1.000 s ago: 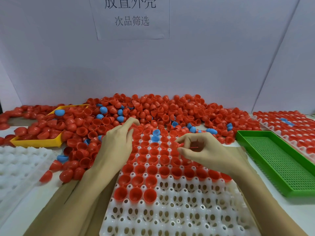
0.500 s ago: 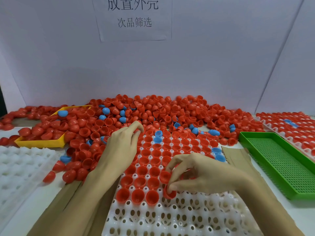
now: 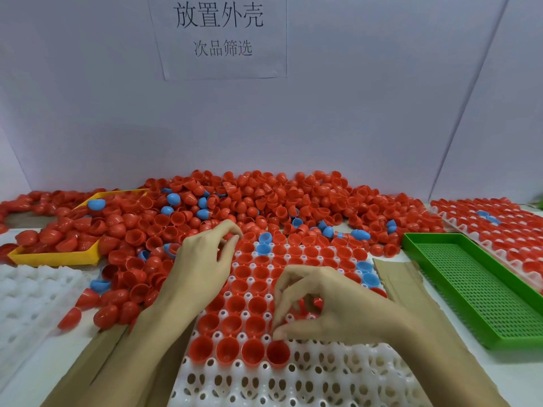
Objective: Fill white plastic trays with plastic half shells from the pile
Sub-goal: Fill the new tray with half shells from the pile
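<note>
The white plastic tray (image 3: 293,377) lies front and centre, its far rows filled with red plastic half shells (image 3: 252,318), mouths up; near pockets stand bare. The loose pile (image 3: 264,201) crowds its far edge. The right hand (image 3: 332,306) curls over the newest shell (image 3: 277,353), cupping more red shells. The left hand (image 3: 202,265) rests loosely curled, holding nothing visible.
</note>
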`<state>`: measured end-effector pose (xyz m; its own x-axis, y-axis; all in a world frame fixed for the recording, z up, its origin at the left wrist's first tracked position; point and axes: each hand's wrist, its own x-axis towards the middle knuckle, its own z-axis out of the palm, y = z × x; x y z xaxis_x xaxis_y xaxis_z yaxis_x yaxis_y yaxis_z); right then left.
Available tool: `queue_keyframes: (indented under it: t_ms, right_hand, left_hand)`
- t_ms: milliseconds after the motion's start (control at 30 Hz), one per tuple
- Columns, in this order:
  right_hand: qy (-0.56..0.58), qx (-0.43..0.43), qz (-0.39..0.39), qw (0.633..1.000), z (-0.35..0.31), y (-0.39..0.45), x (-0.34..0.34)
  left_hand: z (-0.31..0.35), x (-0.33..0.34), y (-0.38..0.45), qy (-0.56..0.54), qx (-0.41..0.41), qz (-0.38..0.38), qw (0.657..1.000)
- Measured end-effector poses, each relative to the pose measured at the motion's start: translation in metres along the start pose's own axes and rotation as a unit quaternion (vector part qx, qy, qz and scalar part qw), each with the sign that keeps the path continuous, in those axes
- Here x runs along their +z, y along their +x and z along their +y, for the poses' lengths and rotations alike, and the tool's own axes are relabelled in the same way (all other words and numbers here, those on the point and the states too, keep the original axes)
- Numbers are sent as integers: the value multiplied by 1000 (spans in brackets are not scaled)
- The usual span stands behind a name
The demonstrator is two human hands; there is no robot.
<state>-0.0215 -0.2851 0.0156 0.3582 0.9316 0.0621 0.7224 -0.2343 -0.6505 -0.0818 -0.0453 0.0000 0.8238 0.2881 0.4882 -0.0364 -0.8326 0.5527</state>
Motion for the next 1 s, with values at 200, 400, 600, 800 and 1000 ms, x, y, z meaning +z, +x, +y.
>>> queue_keyframes:
  t_ms: [200,400,600,800,1000]
  right_hand:
    - [5,13,-26,1000,4,3,3]
    - [39,9,110,993,10,1,-9]
    - [80,-11,270,959,18,4,-10]
    - [47,-35,202,978,18,4,-7]
    - [37,-10,206,978,22,4,-5]
  left_hand:
    - [2,6,1,-150,-49,-37,987]
    - [19,2,-3,-384,-116,-175,899]
    - [23,7,-5,-461,-158,-213,847]
    - [26,23,-10,-489,-183,-219,825]
    - [27,26,-7,-570,-229,-243,751]
